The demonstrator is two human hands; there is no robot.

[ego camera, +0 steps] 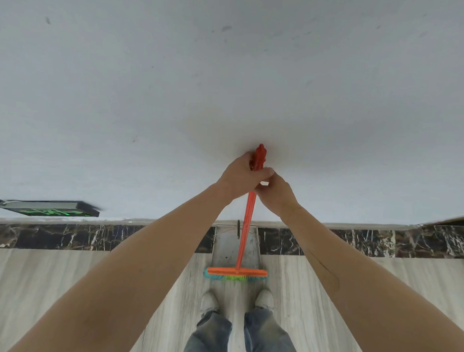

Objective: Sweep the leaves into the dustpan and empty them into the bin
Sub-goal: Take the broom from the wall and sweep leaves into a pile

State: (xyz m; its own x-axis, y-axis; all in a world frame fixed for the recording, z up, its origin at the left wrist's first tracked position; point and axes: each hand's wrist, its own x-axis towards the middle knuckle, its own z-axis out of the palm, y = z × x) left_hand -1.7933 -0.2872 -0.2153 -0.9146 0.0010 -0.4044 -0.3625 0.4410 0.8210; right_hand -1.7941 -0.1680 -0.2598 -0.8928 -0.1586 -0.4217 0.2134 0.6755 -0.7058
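An orange broom (246,229) stands upright against the white wall, its head with blue and green bristles (234,275) on the floor. My left hand (242,177) grips the top of the broom handle. My right hand (274,191) is curled just below and beside it, on the handle or on something thin next to it. A metal dustpan (226,246) leans against the wall behind the broom head, its thin handle rising alongside the broom stick. No leaves or bin are in view.
A dark marble skirting (63,236) runs along the wall base. A green-lit exit sign (50,208) is mounted low on the wall at left. My two feet (236,299) stand on the grey wood-look floor (48,287) just behind the broom head.
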